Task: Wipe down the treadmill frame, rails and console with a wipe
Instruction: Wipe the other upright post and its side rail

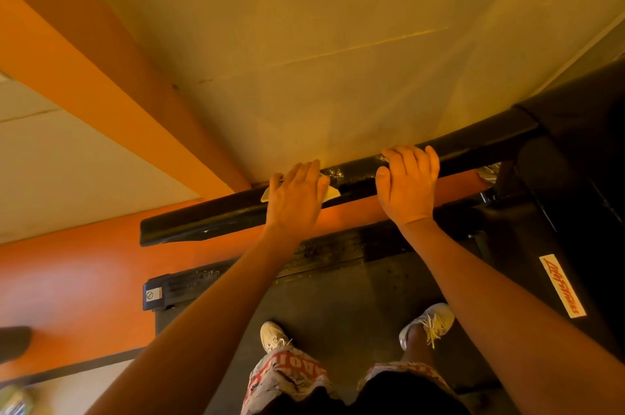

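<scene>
Both forearms were extended from 6 o'clock toward 12 o'clock. The left hand [294,198] was laid flat, fingers straight, pressed on the wipe [333,193]. The right hand [407,186], at its 3 o'clock, was curled round the handrail [209,221].

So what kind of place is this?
Probably a gym: the person stands on a treadmill belt, the right hand grips its black handrail, and the left hand presses a wipe on it.

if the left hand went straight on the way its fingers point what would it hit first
The left hand on the wipe points across the handrail; next comes the pale wall, probably, though depth is unclear.
</scene>
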`<state>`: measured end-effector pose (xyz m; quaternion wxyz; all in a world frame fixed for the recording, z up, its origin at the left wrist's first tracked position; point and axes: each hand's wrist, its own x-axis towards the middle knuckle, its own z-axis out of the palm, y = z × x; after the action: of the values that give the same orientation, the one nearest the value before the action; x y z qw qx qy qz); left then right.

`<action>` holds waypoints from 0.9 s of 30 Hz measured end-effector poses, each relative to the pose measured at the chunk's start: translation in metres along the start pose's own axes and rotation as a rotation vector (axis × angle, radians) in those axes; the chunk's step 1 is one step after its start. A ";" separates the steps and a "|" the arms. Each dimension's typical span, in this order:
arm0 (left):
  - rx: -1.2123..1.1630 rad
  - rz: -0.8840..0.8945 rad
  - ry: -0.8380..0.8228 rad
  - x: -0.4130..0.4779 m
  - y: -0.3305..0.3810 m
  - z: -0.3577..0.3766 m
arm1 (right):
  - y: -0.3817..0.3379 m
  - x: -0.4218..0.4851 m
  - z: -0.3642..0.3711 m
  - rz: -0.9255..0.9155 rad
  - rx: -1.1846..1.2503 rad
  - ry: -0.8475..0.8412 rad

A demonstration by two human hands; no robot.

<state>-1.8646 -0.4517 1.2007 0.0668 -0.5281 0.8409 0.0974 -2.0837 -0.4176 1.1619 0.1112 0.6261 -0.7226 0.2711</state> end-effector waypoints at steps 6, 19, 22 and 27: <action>-0.124 -0.138 0.052 -0.034 -0.074 0.006 | 0.001 -0.001 0.001 0.001 0.001 -0.004; -0.092 -0.128 0.061 -0.031 -0.071 0.008 | 0.004 -0.001 0.007 -0.020 -0.010 0.035; -0.141 -0.117 0.110 -0.019 -0.045 0.006 | 0.003 -0.001 0.008 -0.015 -0.003 0.039; -0.031 0.007 0.018 0.009 0.002 0.000 | 0.004 -0.001 0.007 -0.024 0.001 0.033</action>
<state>-1.8707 -0.4587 1.1995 0.0509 -0.5272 0.8416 0.1061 -2.0862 -0.4199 1.1544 0.1261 0.6302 -0.7131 0.2802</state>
